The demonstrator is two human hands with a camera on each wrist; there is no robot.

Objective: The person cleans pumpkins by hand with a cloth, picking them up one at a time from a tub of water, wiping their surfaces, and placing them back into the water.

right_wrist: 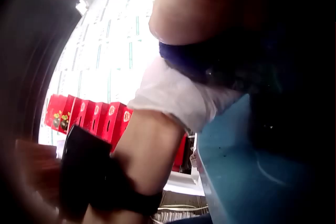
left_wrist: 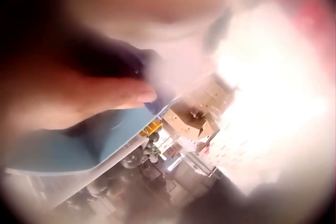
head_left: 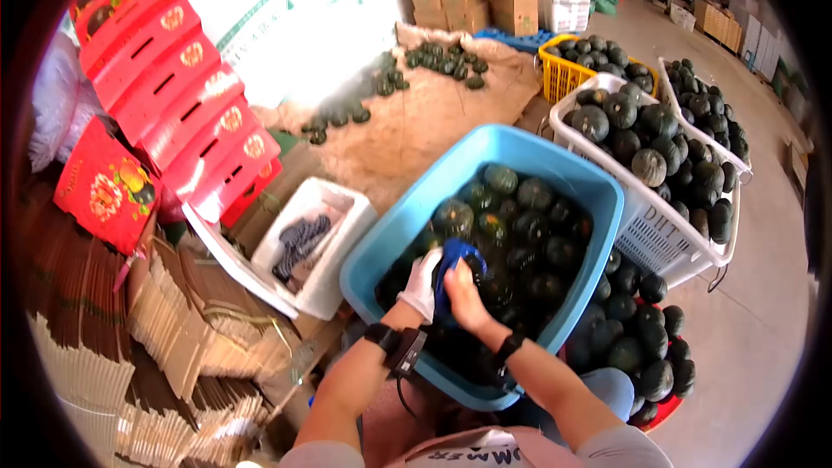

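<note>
Smooth concrete floor (head_left: 763,295) around a blue plastic tub (head_left: 416,208) of dark, round squashes (head_left: 535,193)
Bare right hand (head_left: 468,296) grips a bunched blue cloth (head_left: 454,253) over the tub's near left part; close beside it is the left hand (head_left: 419,289) in a soft white glove (right_wrist: 178,95), its fingers too hidden to tell whether they hold anything. Below, the squashes crowd together, wet and glossy. Right of the tub, a perforated white crate (head_left: 663,247) is heaped with duller, ribbed ones, and a yellow lattice basket (head_left: 563,80) behind it holds more. On the left sits a thick-walled foam box (head_left: 342,260) containing a crumpled dark grey textile (head_left: 301,243). Farther left, red cartons (head_left: 186,121) with printed fruit slant above ridged stacks of brown cardboard (head_left: 165,325). Beyond the tub, more squashes lie scattered on wrinkled tan sheeting (head_left: 433,121)
</note>
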